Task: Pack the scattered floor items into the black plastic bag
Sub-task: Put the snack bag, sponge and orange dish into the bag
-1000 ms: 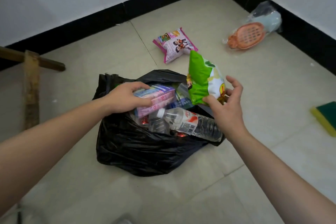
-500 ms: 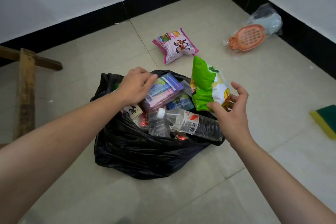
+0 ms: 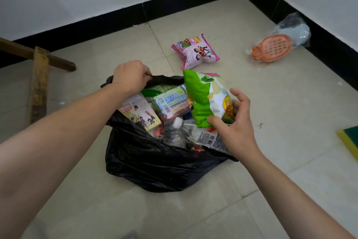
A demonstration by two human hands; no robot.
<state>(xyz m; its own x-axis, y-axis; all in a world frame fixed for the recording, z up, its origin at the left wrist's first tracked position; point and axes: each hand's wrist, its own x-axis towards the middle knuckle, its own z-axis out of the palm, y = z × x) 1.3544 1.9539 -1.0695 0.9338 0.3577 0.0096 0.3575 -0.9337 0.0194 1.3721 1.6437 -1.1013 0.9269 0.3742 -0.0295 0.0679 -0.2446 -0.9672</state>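
Note:
The black plastic bag [image 3: 155,165] lies open on the tiled floor, holding a pink tissue pack [image 3: 171,104], a cartoon booklet [image 3: 140,113] and a clear water bottle [image 3: 186,134]. My left hand [image 3: 129,76] pinches the bag's far rim. My right hand [image 3: 234,120] grips the lower end of a green chip bag [image 3: 203,99], which stands over the bag's right side. On the floor beyond lie a pink snack packet [image 3: 195,50] and an orange soap dish in clear wrap [image 3: 271,47].
A green and yellow sponge [image 3: 350,138] lies at the right edge. Wooden planks [image 3: 39,81] rest on the floor at the left. Black skirting and white walls close the corner behind.
My left hand let go of the pink tissue pack and moved up to the bag's far rim. The green chip bag has tilted lower over the bag, still in my right hand.

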